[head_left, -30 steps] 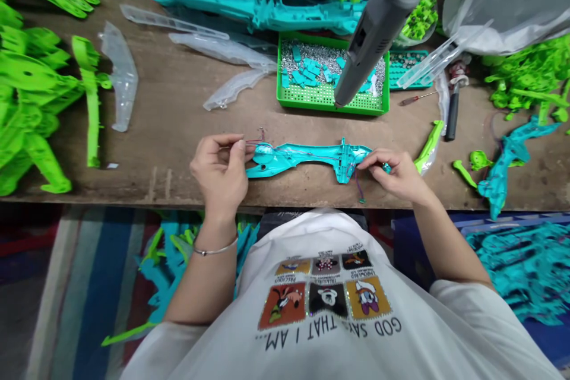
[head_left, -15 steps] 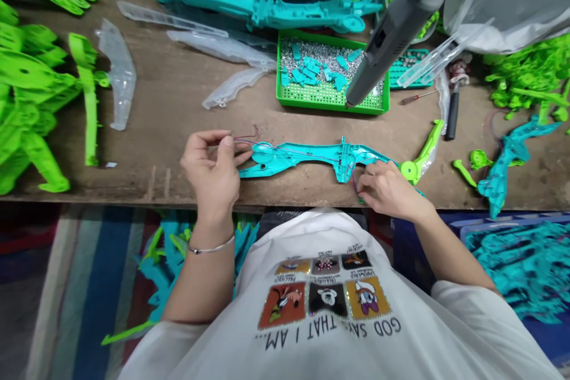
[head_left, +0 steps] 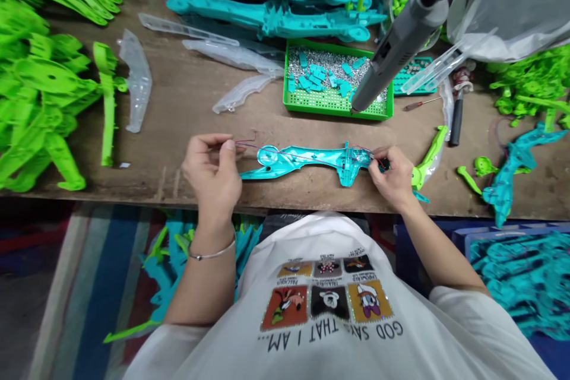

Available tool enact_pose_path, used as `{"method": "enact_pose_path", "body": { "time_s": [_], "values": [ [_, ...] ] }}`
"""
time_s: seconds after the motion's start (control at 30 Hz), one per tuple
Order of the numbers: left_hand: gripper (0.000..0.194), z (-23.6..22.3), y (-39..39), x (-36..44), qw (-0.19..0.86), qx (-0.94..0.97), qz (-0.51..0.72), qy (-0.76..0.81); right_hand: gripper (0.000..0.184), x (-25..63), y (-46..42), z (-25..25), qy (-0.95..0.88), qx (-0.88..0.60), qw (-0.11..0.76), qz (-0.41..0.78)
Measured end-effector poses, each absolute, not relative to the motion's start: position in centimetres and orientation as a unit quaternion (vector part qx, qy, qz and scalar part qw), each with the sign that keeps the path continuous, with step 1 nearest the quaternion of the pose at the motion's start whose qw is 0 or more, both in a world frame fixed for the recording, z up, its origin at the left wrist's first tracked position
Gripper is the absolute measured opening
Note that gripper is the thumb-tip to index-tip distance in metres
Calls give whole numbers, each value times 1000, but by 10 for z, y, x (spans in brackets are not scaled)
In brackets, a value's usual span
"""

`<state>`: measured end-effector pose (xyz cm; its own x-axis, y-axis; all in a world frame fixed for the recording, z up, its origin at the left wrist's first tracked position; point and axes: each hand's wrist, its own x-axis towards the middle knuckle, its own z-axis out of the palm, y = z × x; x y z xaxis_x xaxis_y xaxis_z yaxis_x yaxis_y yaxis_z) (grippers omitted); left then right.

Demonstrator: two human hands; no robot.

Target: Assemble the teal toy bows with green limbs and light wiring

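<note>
A long teal plastic shell half [head_left: 307,157] lies hollow side up near the table's front edge. Thin red and purple wires [head_left: 252,145] run along it from end to end. My left hand [head_left: 212,175], just beyond the shell's left end, is closed in a pinch on the wires. At the shell's right part, the fingers of my right hand [head_left: 394,175] are closed around the wires, beside a small dark piece [head_left: 383,164] whose kind I cannot make out. The right end of the shell is partly hidden behind that hand.
A green basket [head_left: 338,111] with screws and small teal pieces stands behind the shell. A grey electric screwdriver [head_left: 396,47] hangs over it. Lime green parts [head_left: 48,89] are piled left, teal shells [head_left: 276,15] at the back. A wired teal part [head_left: 512,166] lies right.
My right hand has risen from the shell's lower edge to its right part, and the small dark piece now shows at its fingers. My left hand still pinches the wires. The view has shifted slightly.
</note>
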<state>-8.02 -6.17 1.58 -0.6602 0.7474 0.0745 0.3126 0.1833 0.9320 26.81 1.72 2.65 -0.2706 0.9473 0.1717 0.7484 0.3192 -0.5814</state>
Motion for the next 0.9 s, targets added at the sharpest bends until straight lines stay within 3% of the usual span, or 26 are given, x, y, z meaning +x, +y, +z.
{"method": "enact_pose_path", "body": {
  "time_s": [0.13,0.27,0.47,0.63,0.77,0.9],
  "values": [
    [24,17,-73,-97,130,390,487,770,5,268,17,23,-792,-533,236,183],
    [22,7,-77,-114,143,336,544,755,3,269,17,26,-790,-533,245,178],
    [20,1,-77,-123,143,248,605,743,33,272,19,32,-795,-511,236,227],
    [24,10,-79,-117,145,260,620,726,20,274,22,35,-822,-471,216,237],
    [22,23,-81,-102,132,305,625,707,13,260,24,49,-833,-463,255,162],
    [9,39,-89,-86,71,432,576,690,22,212,18,81,-857,-385,302,160]
  ]
}}
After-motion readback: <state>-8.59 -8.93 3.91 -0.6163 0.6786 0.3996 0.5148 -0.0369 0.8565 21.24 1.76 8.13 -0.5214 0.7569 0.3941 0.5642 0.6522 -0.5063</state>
